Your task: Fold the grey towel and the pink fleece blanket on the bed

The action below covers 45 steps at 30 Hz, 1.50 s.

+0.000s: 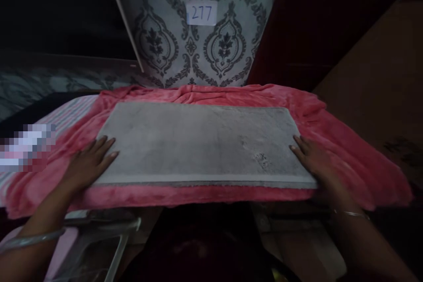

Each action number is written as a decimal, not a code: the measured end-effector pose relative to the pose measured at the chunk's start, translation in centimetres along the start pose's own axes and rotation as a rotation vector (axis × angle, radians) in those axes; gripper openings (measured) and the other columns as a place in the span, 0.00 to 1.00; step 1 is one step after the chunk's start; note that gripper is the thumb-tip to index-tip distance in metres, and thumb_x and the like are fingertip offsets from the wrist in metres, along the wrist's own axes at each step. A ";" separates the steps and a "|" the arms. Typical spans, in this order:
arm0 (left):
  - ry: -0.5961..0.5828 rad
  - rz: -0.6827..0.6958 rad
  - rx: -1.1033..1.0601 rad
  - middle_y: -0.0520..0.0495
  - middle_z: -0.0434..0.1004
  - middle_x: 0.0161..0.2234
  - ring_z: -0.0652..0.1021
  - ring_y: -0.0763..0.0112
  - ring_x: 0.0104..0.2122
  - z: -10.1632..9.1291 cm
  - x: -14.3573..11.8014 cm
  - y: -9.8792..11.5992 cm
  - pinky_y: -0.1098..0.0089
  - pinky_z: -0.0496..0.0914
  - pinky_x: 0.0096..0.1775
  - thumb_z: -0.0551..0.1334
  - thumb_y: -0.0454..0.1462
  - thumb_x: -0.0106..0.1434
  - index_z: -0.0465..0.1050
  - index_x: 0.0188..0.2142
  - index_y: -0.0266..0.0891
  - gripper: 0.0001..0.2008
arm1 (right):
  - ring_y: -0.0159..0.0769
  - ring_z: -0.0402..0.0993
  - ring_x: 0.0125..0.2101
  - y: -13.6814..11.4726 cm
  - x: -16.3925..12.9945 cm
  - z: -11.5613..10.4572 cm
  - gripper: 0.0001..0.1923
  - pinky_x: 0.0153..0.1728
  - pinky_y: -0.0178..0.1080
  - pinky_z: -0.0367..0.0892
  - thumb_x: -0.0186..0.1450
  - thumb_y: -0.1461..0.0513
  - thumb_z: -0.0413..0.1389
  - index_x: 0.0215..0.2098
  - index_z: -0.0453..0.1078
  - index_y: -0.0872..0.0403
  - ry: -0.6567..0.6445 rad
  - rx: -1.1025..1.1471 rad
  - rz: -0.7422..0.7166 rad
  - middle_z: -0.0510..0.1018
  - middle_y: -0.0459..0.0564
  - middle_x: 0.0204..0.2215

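Note:
A long grey plush cloth (pixel 185 141), laid flat as a rectangle, rests on a pink-red fleece blanket (pixel 357 158). A pale band runs along its near edge, and a small rumpled mark shows in its right part. My left hand (pixel 90 161) lies over the left edge of the grey cloth, fingers stretched out and apart. At the opposite end, the fingertips of my right hand (pixel 310 156) touch the right edge, with the fingers extended. Neither hand grips anything. Whether the cloth is folded in layers I cannot tell.
Behind the table stands a patterned wall with a paper label (pixel 202 12) reading 277. A large dark screen (pixel 62 13) is at the left. A striped cloth (pixel 71 112) shows under the blanket. Below the near edge is a metal-framed stool or chair (pixel 120 246).

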<state>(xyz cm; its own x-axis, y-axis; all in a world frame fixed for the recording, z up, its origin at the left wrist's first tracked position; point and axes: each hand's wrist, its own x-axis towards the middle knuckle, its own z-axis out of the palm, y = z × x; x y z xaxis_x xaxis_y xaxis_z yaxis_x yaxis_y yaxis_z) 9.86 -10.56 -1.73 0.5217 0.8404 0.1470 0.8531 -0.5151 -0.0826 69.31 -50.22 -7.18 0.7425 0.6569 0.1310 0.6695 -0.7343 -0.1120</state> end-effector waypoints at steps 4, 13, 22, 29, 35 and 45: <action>-0.017 0.006 -0.039 0.34 0.62 0.67 0.59 0.47 0.68 -1.9 -0.4 4.8 0.32 0.51 0.62 0.39 0.49 0.74 0.65 0.63 0.34 0.31 | 0.60 0.52 0.68 -5.8 -1.7 -1.6 0.31 0.60 0.70 0.56 0.74 0.48 0.37 0.66 0.64 0.53 0.108 -0.047 -0.074 0.62 0.60 0.67; -0.065 0.602 -0.231 0.48 0.49 0.72 0.50 0.47 0.71 -1.2 -2.9 20.7 0.37 0.47 0.66 0.53 0.51 0.71 0.55 0.70 0.53 0.30 | 0.52 0.42 0.71 -22.4 -6.0 -1.2 0.30 0.66 0.63 0.46 0.75 0.48 0.42 0.73 0.49 0.41 -0.140 0.042 -0.631 0.47 0.47 0.73; 0.036 0.579 -0.252 0.47 0.54 0.71 0.54 0.49 0.71 0.7 -6.7 17.5 0.40 0.51 0.67 0.56 0.49 0.71 0.56 0.69 0.53 0.29 | 0.48 0.47 0.70 -19.0 -9.1 -0.5 0.29 0.67 0.59 0.49 0.75 0.52 0.39 0.71 0.55 0.44 -0.065 0.036 -0.537 0.55 0.47 0.71; 0.005 0.406 -0.305 0.39 0.63 0.67 0.63 0.56 0.67 -2.1 -6.5 15.2 0.46 0.54 0.67 0.52 0.50 0.72 0.63 0.66 0.46 0.27 | 0.56 0.53 0.68 -20.9 -9.4 0.7 0.30 0.63 0.67 0.52 0.72 0.48 0.40 0.67 0.64 0.46 0.147 0.136 -0.675 0.65 0.52 0.66; -0.054 0.016 -0.173 0.33 0.50 0.71 0.53 0.42 0.70 -1.2 -4.9 10.8 0.36 0.52 0.65 0.55 0.54 0.69 0.57 0.70 0.45 0.34 | 0.53 0.58 0.66 -24.1 -9.8 3.4 0.29 0.58 0.63 0.62 0.72 0.48 0.41 0.70 0.58 0.40 0.148 0.181 -0.882 0.61 0.47 0.68; 0.010 -0.151 0.004 0.31 0.60 0.68 0.59 0.49 0.69 0.5 -6.6 3.3 0.47 0.59 0.63 0.46 0.46 0.73 0.64 0.66 0.34 0.29 | 0.48 0.57 0.67 -21.2 -13.7 2.1 0.28 0.63 0.60 0.60 0.74 0.54 0.43 0.71 0.56 0.43 0.059 0.288 -0.837 0.61 0.49 0.68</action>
<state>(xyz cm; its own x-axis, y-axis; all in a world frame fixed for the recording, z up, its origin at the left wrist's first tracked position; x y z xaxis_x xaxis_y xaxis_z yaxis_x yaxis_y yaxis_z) 9.25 -17.68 -3.50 0.3872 0.9065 0.1682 0.9220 -0.3822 -0.0628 44.98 -43.25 -8.71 0.0095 0.9437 0.3306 0.9780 0.0601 -0.1996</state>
